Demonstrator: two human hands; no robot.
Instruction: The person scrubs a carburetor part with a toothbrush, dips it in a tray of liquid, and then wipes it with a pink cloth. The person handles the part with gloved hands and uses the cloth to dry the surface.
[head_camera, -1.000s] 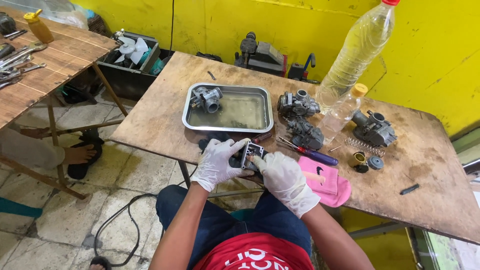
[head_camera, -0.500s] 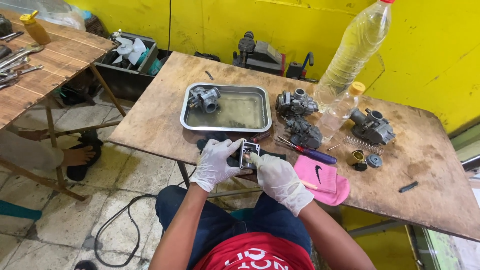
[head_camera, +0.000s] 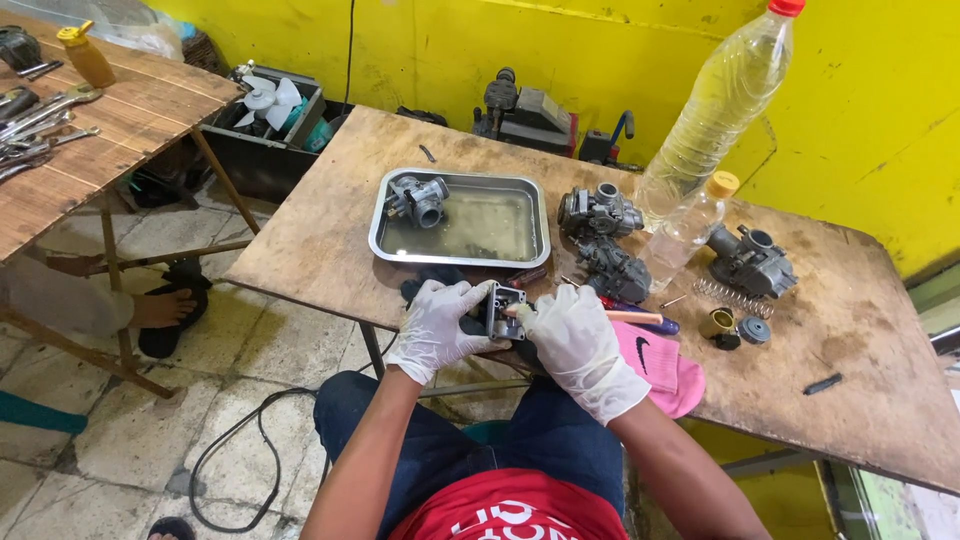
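Observation:
Both hands wear white gloves and meet at the near edge of the wooden table (head_camera: 330, 240). My left hand (head_camera: 432, 328) grips a small grey carburetor body (head_camera: 503, 308) from the left. My right hand (head_camera: 580, 345) presses on the same part from the right, with a thin pale tool handle (head_camera: 632, 317) sticking out behind it. A metal tray (head_camera: 460, 250) of liquid just beyond holds another carburetor (head_camera: 418, 198).
Two grey carburetors (head_camera: 600, 212) and a third (head_camera: 752, 262) lie to the right, with a spring, small caps, a pink cloth (head_camera: 665, 365) and two plastic bottles (head_camera: 715, 110). A second person's foot (head_camera: 160, 308) rests under the slatted bench of wrenches at left.
My hands stay on the carburetor body with only slight finger shifts. The view has tilted a little.

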